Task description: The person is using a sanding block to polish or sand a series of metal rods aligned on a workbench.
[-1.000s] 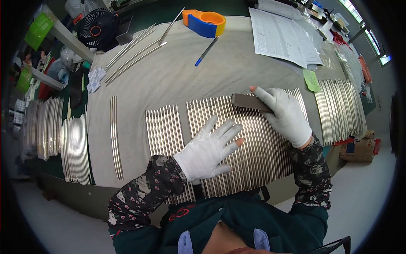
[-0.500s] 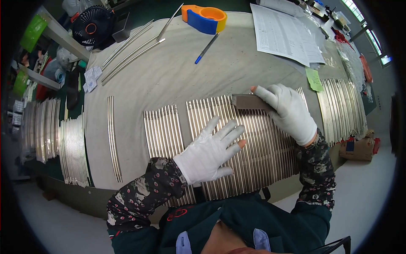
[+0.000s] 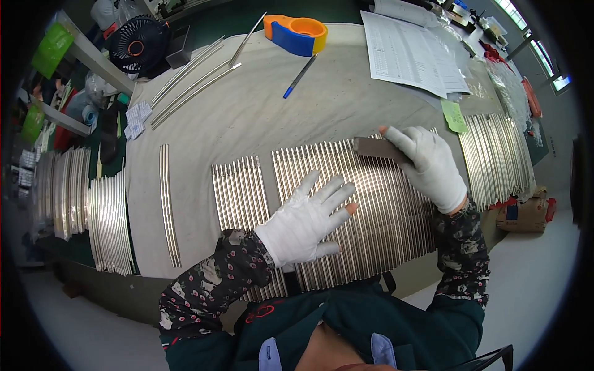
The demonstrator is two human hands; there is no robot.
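Note:
Side by side on the table lies a wide row of shiny metal rods (image 3: 365,216). My left hand (image 3: 303,219), in a white glove with some bare fingertips, rests on the rods with its fingers spread. Gloved in white too, my right hand (image 3: 427,161) grips a flat brownish-grey block (image 3: 376,148) across the far ends of the rods. From this view I cannot tell whether the block is a sanding block. A narrower group of rods (image 3: 238,191) lies left of the wide row, partly under my left forearm.
Farther left are a few separate rods (image 3: 167,204) and a bundle (image 3: 110,222); another stack of rods (image 3: 498,157) is at the right. Toward the back lie an orange-and-blue tape dispenser (image 3: 297,34), a pen (image 3: 299,77), paper sheets (image 3: 408,55), loose rods (image 3: 195,93) and a fan (image 3: 137,46).
My right hand has slid the block a little to the right along the rod ends. My left hand stays spread in nearly the same place. The whole view has shifted slightly.

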